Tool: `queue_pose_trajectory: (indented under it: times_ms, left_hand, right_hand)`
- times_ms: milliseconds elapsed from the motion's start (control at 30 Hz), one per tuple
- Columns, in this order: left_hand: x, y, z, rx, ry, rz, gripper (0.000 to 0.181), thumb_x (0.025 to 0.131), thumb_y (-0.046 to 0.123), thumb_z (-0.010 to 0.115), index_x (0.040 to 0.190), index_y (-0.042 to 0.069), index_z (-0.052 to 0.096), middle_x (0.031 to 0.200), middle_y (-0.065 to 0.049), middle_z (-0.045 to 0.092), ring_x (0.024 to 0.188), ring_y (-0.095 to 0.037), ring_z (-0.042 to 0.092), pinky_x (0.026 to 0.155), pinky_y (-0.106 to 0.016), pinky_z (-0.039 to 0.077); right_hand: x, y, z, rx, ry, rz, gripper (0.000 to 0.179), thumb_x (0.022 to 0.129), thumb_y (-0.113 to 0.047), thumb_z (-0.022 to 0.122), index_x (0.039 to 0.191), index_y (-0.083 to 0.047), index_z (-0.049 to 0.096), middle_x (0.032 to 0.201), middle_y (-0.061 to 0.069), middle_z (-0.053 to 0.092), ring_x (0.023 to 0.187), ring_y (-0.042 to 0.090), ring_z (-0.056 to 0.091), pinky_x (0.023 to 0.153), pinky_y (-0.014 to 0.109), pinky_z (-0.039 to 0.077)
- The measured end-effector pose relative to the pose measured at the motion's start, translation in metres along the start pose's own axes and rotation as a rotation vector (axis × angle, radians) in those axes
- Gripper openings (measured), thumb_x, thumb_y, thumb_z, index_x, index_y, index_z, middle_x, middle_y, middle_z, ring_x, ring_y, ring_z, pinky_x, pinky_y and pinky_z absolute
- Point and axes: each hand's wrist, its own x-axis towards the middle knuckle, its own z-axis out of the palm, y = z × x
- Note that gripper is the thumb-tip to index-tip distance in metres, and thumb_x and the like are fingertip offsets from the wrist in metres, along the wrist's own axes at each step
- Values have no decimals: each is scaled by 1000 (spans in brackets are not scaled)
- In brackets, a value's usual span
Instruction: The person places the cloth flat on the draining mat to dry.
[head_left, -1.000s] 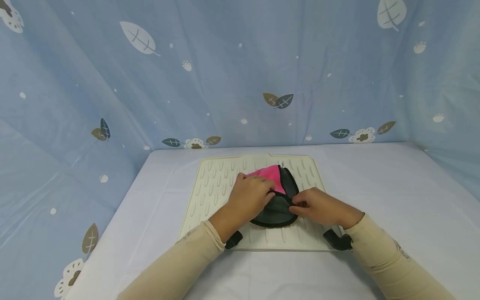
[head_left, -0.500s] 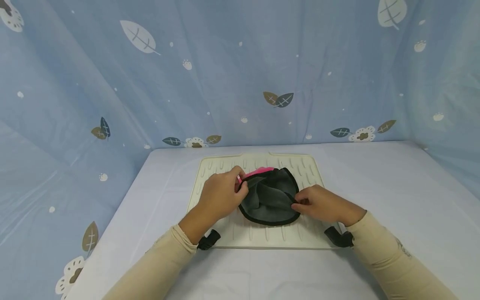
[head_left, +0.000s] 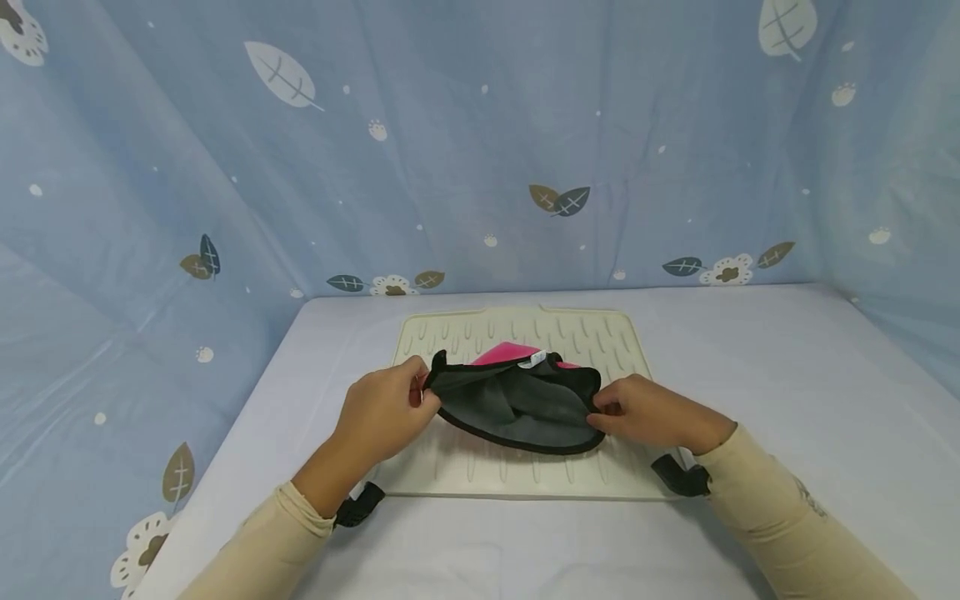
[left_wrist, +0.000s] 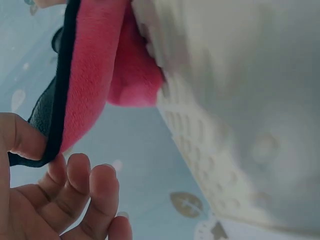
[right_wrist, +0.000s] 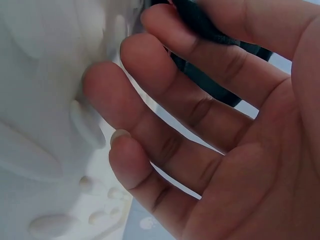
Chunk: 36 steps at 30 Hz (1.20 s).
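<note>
A two-sided cloth (head_left: pixel 517 408), dark grey on one face and pink on the other with black edging, is held stretched between my hands above the cream mat. My left hand (head_left: pixel 382 408) pinches its left corner between thumb and index finger. The left wrist view shows the pink fleecy face of the cloth (left_wrist: pixel 90 70) hanging from that pinch, the other fingers loosely bent. On the right, my right hand (head_left: pixel 652 410) pinches the cloth's edge; its remaining fingers extend near the mat in the right wrist view. A small white tag (head_left: pixel 533 359) sticks out along the upper edge.
The cream ridged mat (head_left: pixel 525 479) lies on a white-covered table (head_left: pixel 750 358). A blue curtain (head_left: pixel 465 150) with leaf and paw prints hangs behind and at the left. Black wrist straps (head_left: pixel 360 505) are worn at both wrists.
My left hand has moved left and slightly down, drawing out the cloth's left corner. The cloth has spread wider, with more grey face showing and less pink. My right hand has stayed nearly still.
</note>
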Motion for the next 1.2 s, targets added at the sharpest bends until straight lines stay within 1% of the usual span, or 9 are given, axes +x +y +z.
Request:
queue_pose_trajectory:
  times_ms: [200, 433, 600, 767, 867, 933, 1033, 1133, 1200]
  left_hand:
    - [-14, -14, -3, -2, -31, -39, 12, 78, 18, 61, 73, 19, 50, 60, 11, 48, 53, -10, 41, 49, -27, 32]
    - [-23, -18, 0, 12, -196, -108, 14, 80, 21, 63, 71, 17, 53, 62, 7, 50, 56, -13, 44, 51, -28, 34]
    - [-25, -15, 4, 21, -241, -106, 9, 80, 20, 69, 85, 15, 63, 68, 6, 54, 57, -13, 47, 53, -29, 37]
    - [-23, -10, 7, 52, -175, -35, 41, 77, 24, 75, 115, 19, 61, 95, 2, 62, 72, -13, 56, 68, -35, 47]
    - [-19, 2, 6, 69, -104, 51, 62, 74, 23, 78, 132, 20, 56, 112, -2, 63, 88, -16, 63, 76, -40, 51]
    - [-14, 12, 6, 77, -74, 124, 67, 74, 22, 80, 136, 22, 55, 118, -2, 62, 95, -18, 64, 79, -41, 52]
    - [-7, 26, 10, 116, -33, 251, 60, 78, 26, 82, 132, 23, 58, 117, -2, 62, 99, -19, 64, 80, -40, 53]
    - [-2, 37, 14, 148, 28, 359, 42, 83, 32, 81, 120, 23, 65, 106, 1, 64, 91, -17, 63, 76, -37, 52]
    - [1, 41, 16, 161, 72, 404, 29, 84, 32, 81, 109, 23, 68, 96, 4, 65, 84, -15, 63, 72, -34, 50]
  right_hand:
    - [0, 0, 2, -2, -16, 5, 40, 95, -15, 67, 62, -19, 45, 59, -14, 31, 51, -1, 31, 50, 18, 28]
    - [-3, -1, 6, -9, -48, 21, 40, 93, -15, 66, 59, -21, 47, 55, -16, 34, 49, -3, 33, 49, 17, 28]
    - [-2, -7, 7, -10, -64, 23, 36, 92, -14, 67, 60, -20, 52, 55, -15, 36, 49, -2, 34, 49, 18, 29]
    - [0, -10, 9, -55, -39, 29, 37, 92, -16, 68, 60, -20, 51, 56, -15, 36, 50, -1, 35, 50, 18, 30]
    - [1, -11, 10, -99, 28, 44, 34, 94, -24, 68, 64, -20, 53, 57, -14, 38, 50, 0, 37, 49, 19, 32]
    - [3, -11, 10, -113, 83, 60, 29, 96, -29, 67, 70, -19, 58, 58, -12, 42, 50, 1, 39, 49, 20, 34]
    - [6, -13, 12, -108, 144, 75, 22, 97, -32, 66, 79, -19, 64, 58, -12, 46, 49, 1, 40, 49, 21, 35]
    - [9, -15, 16, -102, 174, 71, 20, 97, -30, 66, 80, -19, 63, 57, -12, 44, 49, 1, 38, 48, 21, 33]
    - [10, -16, 17, -104, 184, 60, 20, 96, -28, 67, 79, -19, 62, 57, -12, 43, 49, 1, 38, 49, 21, 33]
